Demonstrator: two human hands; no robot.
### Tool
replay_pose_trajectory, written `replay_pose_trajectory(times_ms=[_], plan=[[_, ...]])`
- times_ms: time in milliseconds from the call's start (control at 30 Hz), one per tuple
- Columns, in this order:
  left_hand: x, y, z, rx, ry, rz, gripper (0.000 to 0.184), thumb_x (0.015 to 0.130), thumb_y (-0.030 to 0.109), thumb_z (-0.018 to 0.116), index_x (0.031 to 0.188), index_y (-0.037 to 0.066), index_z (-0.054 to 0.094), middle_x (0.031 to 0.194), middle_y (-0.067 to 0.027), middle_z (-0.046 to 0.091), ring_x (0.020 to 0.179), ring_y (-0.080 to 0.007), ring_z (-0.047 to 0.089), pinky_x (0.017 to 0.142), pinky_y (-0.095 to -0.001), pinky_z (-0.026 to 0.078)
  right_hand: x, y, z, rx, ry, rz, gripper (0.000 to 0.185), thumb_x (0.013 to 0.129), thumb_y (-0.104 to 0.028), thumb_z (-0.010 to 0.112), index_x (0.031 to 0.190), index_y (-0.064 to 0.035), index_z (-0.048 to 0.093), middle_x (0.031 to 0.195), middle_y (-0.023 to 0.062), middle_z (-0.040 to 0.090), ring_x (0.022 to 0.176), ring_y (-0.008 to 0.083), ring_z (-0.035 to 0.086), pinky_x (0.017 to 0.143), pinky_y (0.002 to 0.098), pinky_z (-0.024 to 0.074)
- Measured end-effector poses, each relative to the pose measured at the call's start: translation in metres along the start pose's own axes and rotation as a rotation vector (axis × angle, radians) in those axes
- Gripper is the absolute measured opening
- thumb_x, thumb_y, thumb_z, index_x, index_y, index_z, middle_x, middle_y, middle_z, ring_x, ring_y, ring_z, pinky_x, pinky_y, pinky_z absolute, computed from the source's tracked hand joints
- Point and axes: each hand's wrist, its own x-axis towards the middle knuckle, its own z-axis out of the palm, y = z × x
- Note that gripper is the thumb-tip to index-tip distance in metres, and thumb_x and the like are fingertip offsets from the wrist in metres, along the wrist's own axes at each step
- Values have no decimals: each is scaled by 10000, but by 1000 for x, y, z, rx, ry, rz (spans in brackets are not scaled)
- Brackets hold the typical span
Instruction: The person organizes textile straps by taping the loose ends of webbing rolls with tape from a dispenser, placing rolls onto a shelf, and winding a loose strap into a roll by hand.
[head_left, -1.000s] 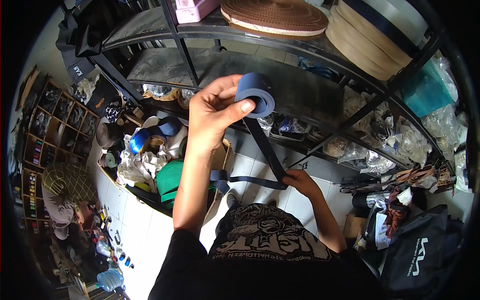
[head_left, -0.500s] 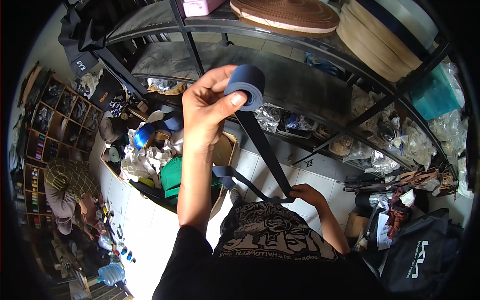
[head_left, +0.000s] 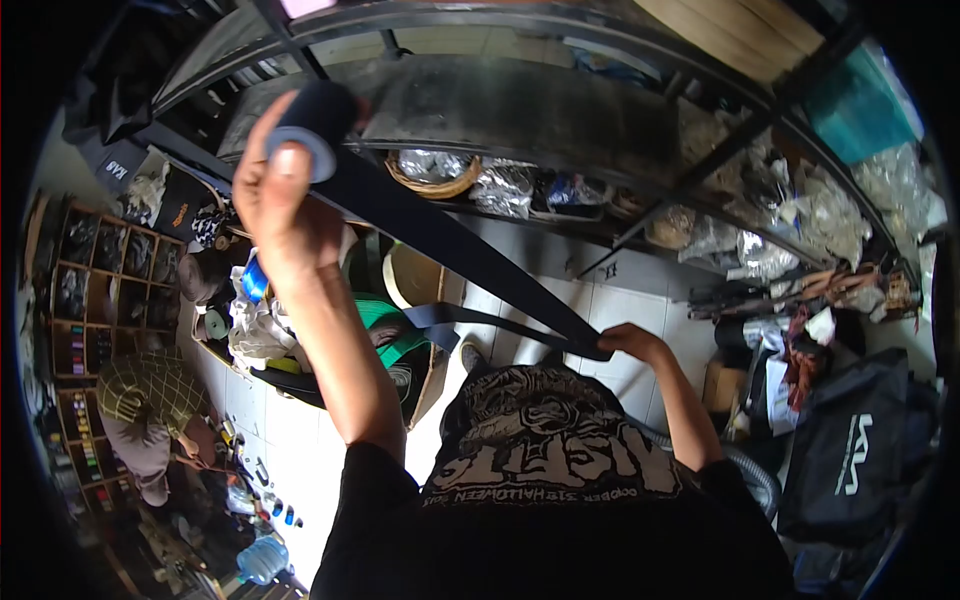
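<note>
My left hand [head_left: 290,220], raised at the upper left, grips a roll of dark navy webbing [head_left: 322,112], its thumb pressed on the roll's flat side. From the roll a wide strip of webbing [head_left: 450,240] runs taut down to the right. My right hand [head_left: 637,345] pinches that strip low in front of my body. Beyond the pinch, a further length of the strip [head_left: 480,316] doubles back left towards a cardboard box [head_left: 430,385]. Inside the box lie a green roll of webbing [head_left: 388,328] and crumpled white material [head_left: 262,335].
A black metal shelf [head_left: 520,105] spans the front, with a wicker basket [head_left: 435,188] and plastic-bagged goods below. At the left a person [head_left: 150,410] bends near a shelf of compartments [head_left: 95,300]. A water bottle [head_left: 262,560] lies on the floor; a black bag [head_left: 845,450] stands right.
My left hand has swung left with the roll, and a longer strip now stretches between my hands. My right hand keeps its pinch, slightly farther right. The view has also shifted.
</note>
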Motion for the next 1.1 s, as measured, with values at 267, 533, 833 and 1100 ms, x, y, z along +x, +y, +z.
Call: replay_pose_trajectory(times_ms=[267, 533, 833, 1100], plan=[[17, 17, -24, -38, 16, 110, 702, 682, 314, 794, 1169, -113, 521, 1012, -207, 647, 904, -322, 660, 808, -369, 553, 4, 21, -4, -144, -8, -26, 398, 829, -424, 667, 947, -45, 696, 846, 52, 679, 825, 124, 572, 815, 298, 431], [16, 30, -24, 53, 13, 102, 721, 659, 324, 801, 1206, -60, 529, 990, -176, 652, 893, -347, 657, 871, -416, 521, -2, 53, -10, 46, -23, 37, 354, 825, -341, 698, 953, -11, 692, 843, 26, 673, 827, 115, 562, 799, 297, 434], [32, 39, -40, -47, 37, 152, 665, 759, 348, 739, 1224, -64, 503, 1131, -179, 608, 1060, -354, 589, 1074, -504, 341, -11, -47, -23, -291, -46, -88, 350, 815, -328, 697, 988, -26, 657, 844, 15, 653, 824, 104, 552, 770, 289, 437], [55, 65, -9, -12, 79, 267, 557, 805, 306, 704, 1155, -93, 536, 1135, -188, 607, 1094, -365, 575, 1083, -517, 322, 69, -143, 65, -27, -238, -470, 643, 724, -299, 795, 1254, -50, 528, 1155, 102, 622, 1023, 170, 587, 875, 299, 454]])
